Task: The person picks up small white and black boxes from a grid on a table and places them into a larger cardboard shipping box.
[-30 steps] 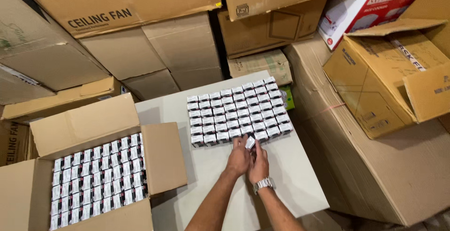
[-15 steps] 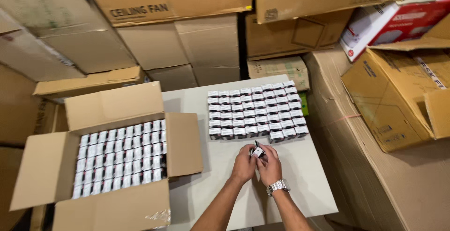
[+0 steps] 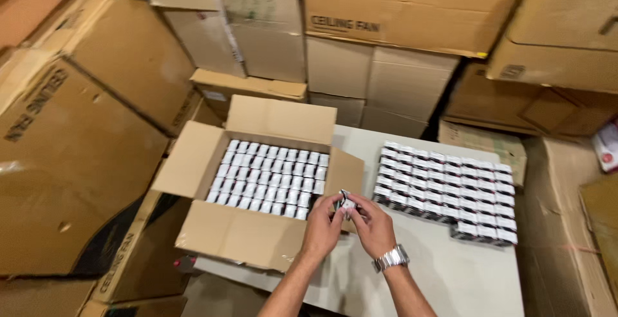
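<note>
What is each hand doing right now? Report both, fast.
Left hand: closed on the small white-and-black cardboard box, fingers pinching it.
Right hand: closed on the same small box from the other side; a silver metal wristwatch on its wrist.

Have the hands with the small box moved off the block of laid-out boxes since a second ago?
Yes: both hands carried the small box leftward, from the laid-out block to the open carton.

Two hands, one small box held, one open carton, one block of boxes laid out.

One left hand point(image 3: 322, 225) and one right hand point(image 3: 374, 228) are together holding one small box point(image 3: 346, 204); one wristwatch point(image 3: 391, 258) is sitting on the right wrist. One open carton point(image 3: 257, 182) is showing six rows of small boxes, and one laid-out block point(image 3: 447, 190) is showing about seven rows on one table point(image 3: 463, 278); exact box totals are too small to count.
</note>
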